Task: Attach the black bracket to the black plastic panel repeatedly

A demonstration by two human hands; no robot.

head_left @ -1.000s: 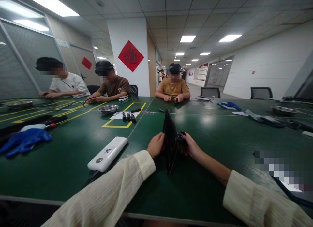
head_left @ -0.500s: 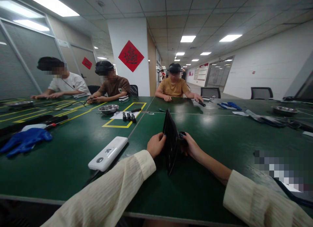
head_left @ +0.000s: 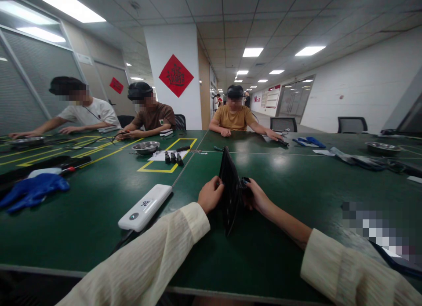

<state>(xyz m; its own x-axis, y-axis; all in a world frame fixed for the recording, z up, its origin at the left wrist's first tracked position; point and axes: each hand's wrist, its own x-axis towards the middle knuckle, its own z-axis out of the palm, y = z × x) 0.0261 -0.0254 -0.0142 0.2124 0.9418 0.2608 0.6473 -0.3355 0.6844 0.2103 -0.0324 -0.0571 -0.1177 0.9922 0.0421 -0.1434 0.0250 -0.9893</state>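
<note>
A flat black panel (head_left: 230, 194) stands nearly upright on its edge on the green table, seen almost edge-on in front of me. My left hand (head_left: 211, 194) is closed at its left face, thumb and fingers pressed together by the edge. On the other side, my right hand (head_left: 256, 195) has its fingers wrapped round a dark part that sticks out from the panel's right face. The panel and the hand itself partly hide those fingers. What kind of device the panel is, I cannot make out.
Left of my forearm lies a white power bank (head_left: 145, 208) with a cable. Farther off are small black parts (head_left: 173, 158), a metal bowl (head_left: 146, 147) and blue gloves (head_left: 36, 189). Three people sit around the green table (head_left: 280, 262). A blurred-out object (head_left: 379, 231) lies at right.
Both my hands and the panel stay nearly in place. Across the table, a person's hand has slid a dark object to the right. The far-left person's arm reaches farther left.
</note>
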